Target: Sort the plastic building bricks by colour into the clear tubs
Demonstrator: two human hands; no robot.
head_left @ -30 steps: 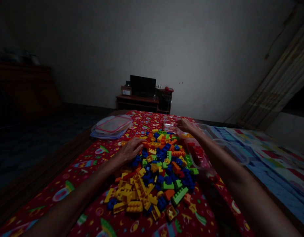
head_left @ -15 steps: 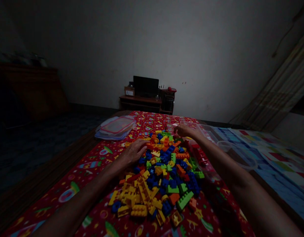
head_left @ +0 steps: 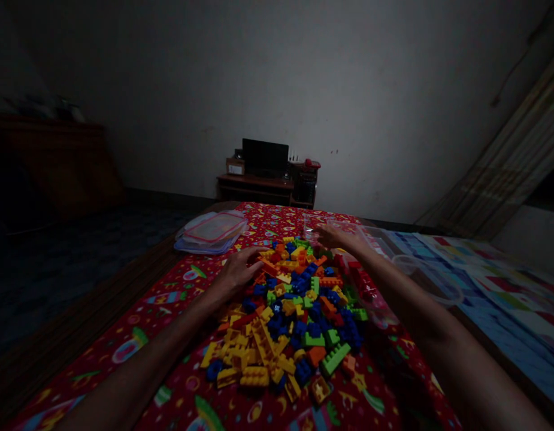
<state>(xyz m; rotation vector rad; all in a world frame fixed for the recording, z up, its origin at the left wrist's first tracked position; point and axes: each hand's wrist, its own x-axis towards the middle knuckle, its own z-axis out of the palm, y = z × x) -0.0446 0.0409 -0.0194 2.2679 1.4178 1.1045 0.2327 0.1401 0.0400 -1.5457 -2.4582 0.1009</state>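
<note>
A heap of plastic toy bricks (head_left: 299, 305) in yellow, blue, green, orange and red is spread over a red patterned cloth (head_left: 169, 335). My left hand (head_left: 237, 270) rests at the heap's left edge, thumb and fingers apart, beside an orange brick (head_left: 269, 268). Beyond the heap's far right side, my right hand (head_left: 331, 236) hovers at a clear plastic container (head_left: 309, 220) with its fingers stretched out. Nothing shows in its grasp. Under my right forearm, another clear container holds red bricks (head_left: 364, 281).
Several clear lids (head_left: 211, 230), one rimmed in red, are stacked at the left. More clear containers (head_left: 438, 293) stand on the right, next to a blue patterned bedcover (head_left: 501, 317). A desk with a monitor (head_left: 265, 157) stands against the far wall.
My right hand's fingers have gone from curled to stretched out near the container. My left hand has drawn back slightly left, its thumb and fingers wider apart.
</note>
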